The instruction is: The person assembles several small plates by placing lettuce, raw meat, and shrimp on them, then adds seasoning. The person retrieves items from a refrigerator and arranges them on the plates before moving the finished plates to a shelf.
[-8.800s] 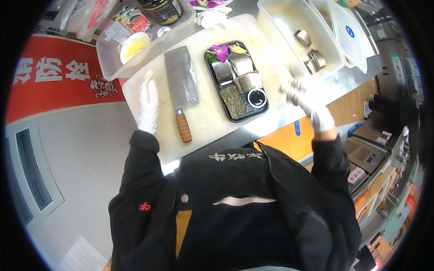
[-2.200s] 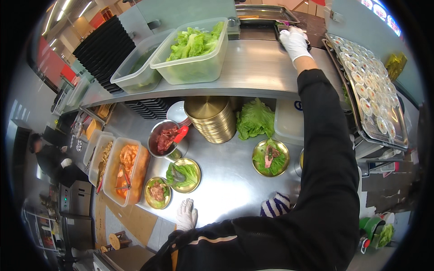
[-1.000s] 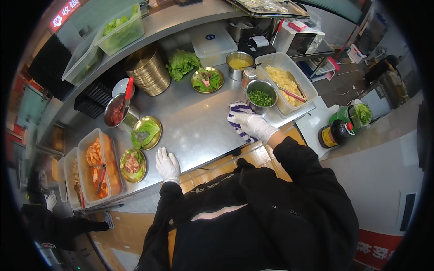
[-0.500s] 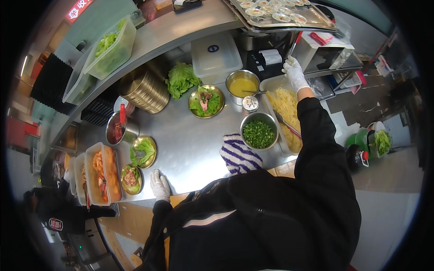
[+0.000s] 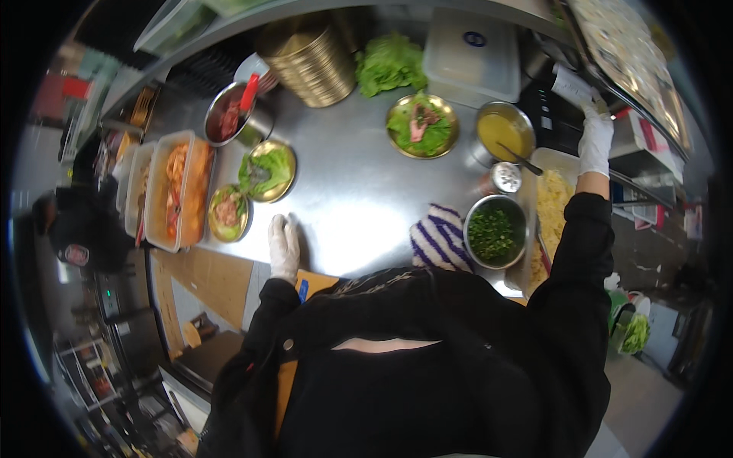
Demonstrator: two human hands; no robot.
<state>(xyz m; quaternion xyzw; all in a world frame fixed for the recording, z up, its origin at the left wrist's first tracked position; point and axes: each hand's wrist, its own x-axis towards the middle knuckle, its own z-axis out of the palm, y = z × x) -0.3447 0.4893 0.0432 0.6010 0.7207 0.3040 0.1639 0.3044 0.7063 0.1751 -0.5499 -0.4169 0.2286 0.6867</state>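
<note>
My left hand (image 5: 284, 249), in a pale glove, rests at the counter's front edge with its fingers stretched out and holds nothing. Just left of it lie two small gold plates: one with lettuce (image 5: 266, 171), one with lettuce and meat (image 5: 228, 214). At the far right my gloved right hand (image 5: 595, 139) reaches to a black receipt printer (image 5: 544, 107). Its fingers are closed at the edge of a white paper slip (image 5: 571, 84); the fingertips are a little blurred. Below this arm stands a tub of pale yellow shredded food (image 5: 554, 200).
On the steel counter (image 5: 343, 191) stand a pot of yellow liquid (image 5: 505, 131), a shaker (image 5: 505, 178), a bowl of chopped greens (image 5: 495, 230) and a striped cloth (image 5: 440, 239). A lettuce-and-meat plate (image 5: 421, 126) sits farther back. Metal trays (image 5: 630, 72) overhang the right; another person (image 5: 88, 229) is at left.
My right hand has moved from beside the printer to its paper slip. My view has shifted, so the counter appears farther right. The left hand stays at the counter's edge.
</note>
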